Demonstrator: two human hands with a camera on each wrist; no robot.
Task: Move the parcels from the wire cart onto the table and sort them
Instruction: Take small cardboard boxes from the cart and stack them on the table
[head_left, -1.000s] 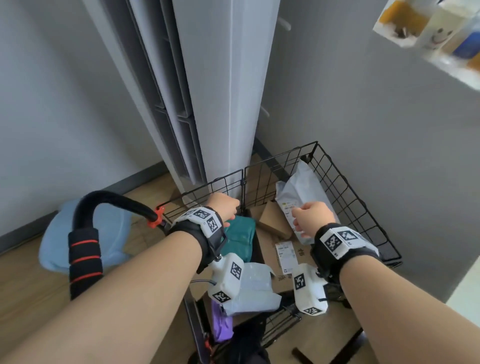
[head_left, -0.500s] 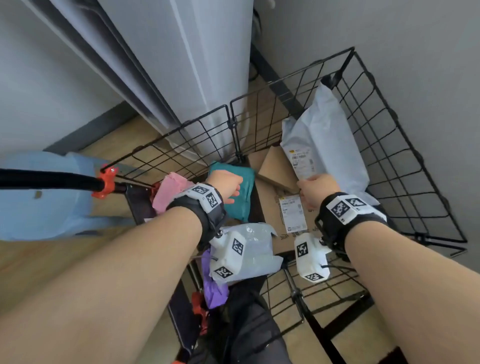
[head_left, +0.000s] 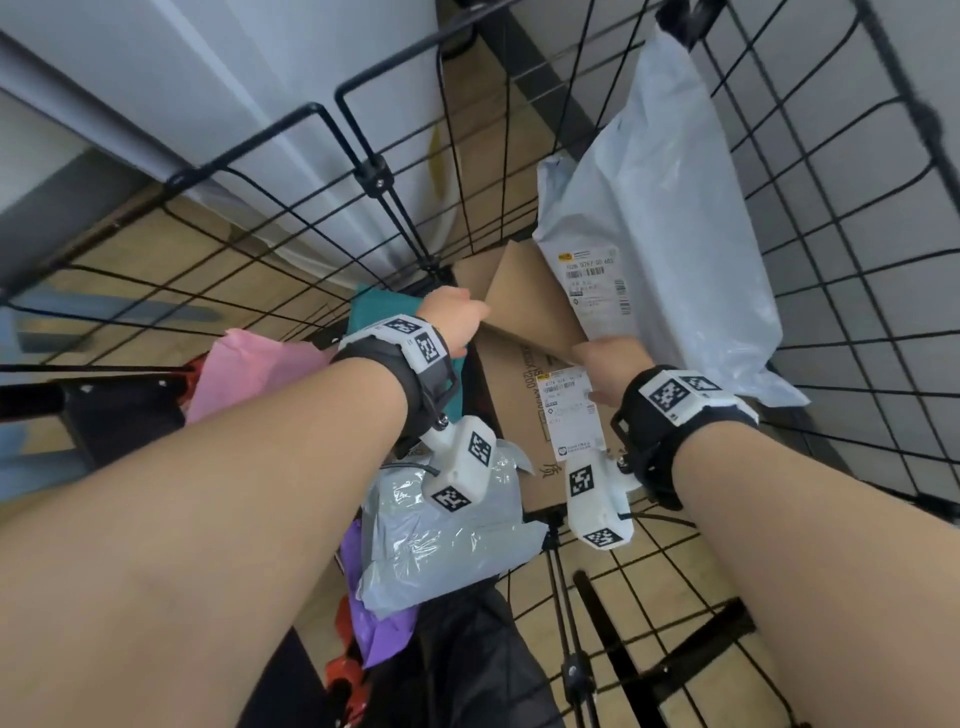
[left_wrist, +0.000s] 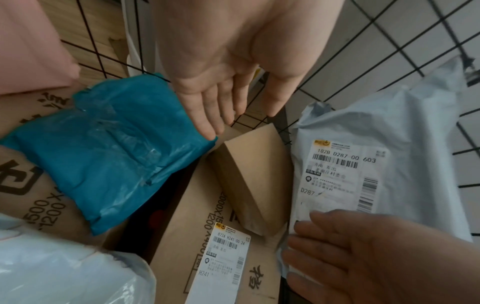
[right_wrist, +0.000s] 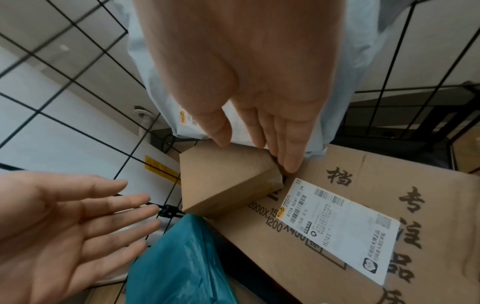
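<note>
We see both hands, left hand (left_wrist: 228, 61) and right hand (right_wrist: 233, 72), fingers straight, flanking a small kraft cardboard box (right_wrist: 223, 181) tilted in the wire cart (head_left: 831, 182) against a glossy grey poly mailer (head_left: 665, 218).

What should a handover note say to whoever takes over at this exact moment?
Left hand: open, holding nothing, beside the small brown cardboard box.
Right hand: open, no grip yet, fingertips at that box's other end.
All parcels in view are inside the black wire cart: small box tilted on the large flat cardboard carton, teal plastic mailer, large white poly mailer leaning on the cart's mesh wall, pink mailer, crinkled grey-white bag, purple bag.
Done: nothing visibly moved.
Left: lift each out, sort on the table, which is out of view.
</note>
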